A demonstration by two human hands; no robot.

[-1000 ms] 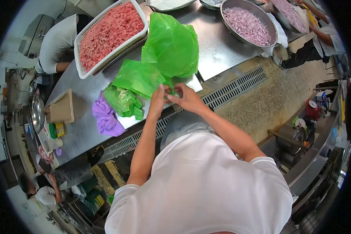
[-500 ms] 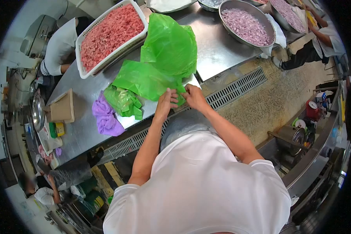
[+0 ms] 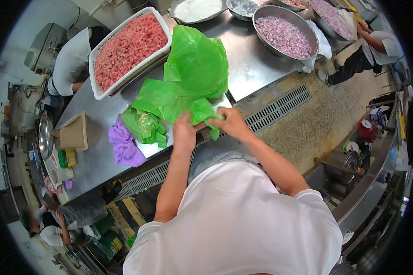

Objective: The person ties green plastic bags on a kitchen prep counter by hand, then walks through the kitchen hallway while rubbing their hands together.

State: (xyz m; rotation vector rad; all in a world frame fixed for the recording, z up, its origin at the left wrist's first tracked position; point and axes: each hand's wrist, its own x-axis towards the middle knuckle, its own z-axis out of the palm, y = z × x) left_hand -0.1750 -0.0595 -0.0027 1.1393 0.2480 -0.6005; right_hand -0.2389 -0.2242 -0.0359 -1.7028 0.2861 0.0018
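A green plastic bag (image 3: 196,62) lies spread over the near edge of the steel table, its lower end gathered between my hands. My right hand (image 3: 233,123) is closed, pinching the bag's twisted end between thumb and fingers. My left hand (image 3: 185,132), slightly blurred, is closed on the bag's edge a little to the left; its fingertips are partly hidden. Beside the left hand lie a crumpled stack of folded green bags (image 3: 146,126) and a bunched purple cloth (image 3: 125,143).
A white basket of minced meat (image 3: 95,85) stands beyond the bag. Metal bowls, one with chopped onion (image 3: 284,36), line the table's far right. A beige tray (image 3: 74,133) is at left. Other people (image 3: 71,62) work around. A floor drain grate (image 3: 280,107) runs along the table.
My hands have moved slightly apart. The right hand now pulls the bag's end out to the right, and the left has shifted lower and left.
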